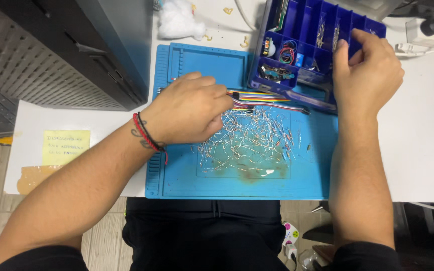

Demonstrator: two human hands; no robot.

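i judge sorting underway: my left hand [189, 108], curled, rests on the resistors [249, 138] on the mat [187, 180], my right hand [365, 70] pinches inside the box [307, 30]; next needs 1 clean pick.

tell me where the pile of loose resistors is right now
In the head view the pile of loose resistors lies mid-mat on the blue work mat, just right of the left hand and below the ribbon of coloured jumper wires.
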